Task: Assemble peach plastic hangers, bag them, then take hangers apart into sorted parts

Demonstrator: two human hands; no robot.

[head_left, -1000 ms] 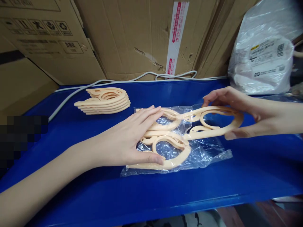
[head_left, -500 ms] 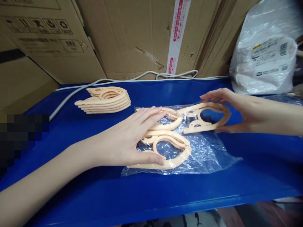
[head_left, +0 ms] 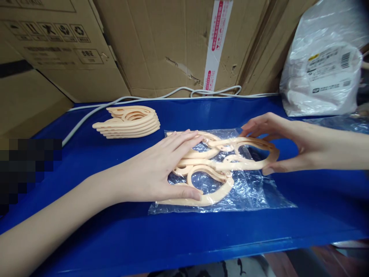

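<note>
My left hand (head_left: 157, 171) lies flat over beige folding clothes hangers (head_left: 213, 198), its fingers stretched out and thumb apart. These hangers rest with a clear plastic bag (head_left: 256, 192); whether they are inside it or on top I cannot tell. Between thumb and fingers, my right hand (head_left: 291, 140) grips another folded beige hanger (head_left: 245, 166) by its rounded end. Its two arms point left and overlap the hangers by my left hand. Behind to the left, a neat stack of the same folded hangers (head_left: 127, 125) sits on the blue tabletop (head_left: 184, 238).
A white cable (head_left: 150, 99) runs along the back edge of the table. Cardboard boxes (head_left: 161, 46) stand behind it and at the left. At the back right is a white plastic package (head_left: 319, 84) with a label.
My right hand has moved the held hanger slightly left and toward me, so its arms now lie across the other hangers. My left hand has stayed in place.
</note>
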